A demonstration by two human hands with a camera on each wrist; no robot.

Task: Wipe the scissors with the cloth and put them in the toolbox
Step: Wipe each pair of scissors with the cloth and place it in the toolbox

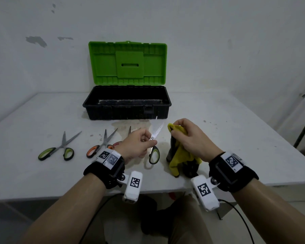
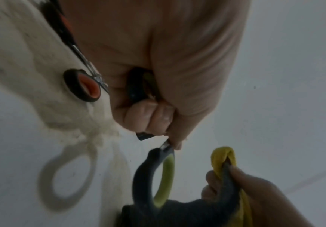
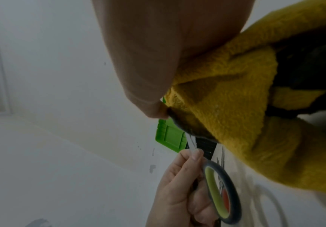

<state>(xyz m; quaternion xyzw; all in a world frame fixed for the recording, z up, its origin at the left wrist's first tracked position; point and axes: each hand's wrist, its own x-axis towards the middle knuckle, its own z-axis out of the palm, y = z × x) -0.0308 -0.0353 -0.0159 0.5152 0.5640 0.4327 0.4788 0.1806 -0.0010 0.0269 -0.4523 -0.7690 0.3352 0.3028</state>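
Note:
My left hand (image 1: pixel 139 144) grips a pair of green-handled scissors (image 1: pixel 155 138) near the pivot, blades slightly apart and pointing up toward the toolbox; one handle loop (image 2: pixel 159 176) hangs free below the fingers. My right hand (image 1: pixel 188 136) pinches a yellow and grey cloth (image 1: pixel 179 155) just right of the blades, apart from them; its lower folds rest on the table. In the right wrist view the cloth (image 3: pixel 226 99) fills the upper right and the scissors (image 3: pixel 219 193) sit below. The black toolbox (image 1: pixel 127 103) stands open behind, green lid (image 1: pixel 128 63) upright.
On the white table (image 1: pixel 236 138) lie another green-handled pair of scissors (image 1: pixel 60 148) at the left and an orange-handled pair (image 1: pixel 102 143) beside my left wrist; a third pair's blades (image 1: pixel 130 129) show behind my left hand. A wall stands right behind the toolbox.

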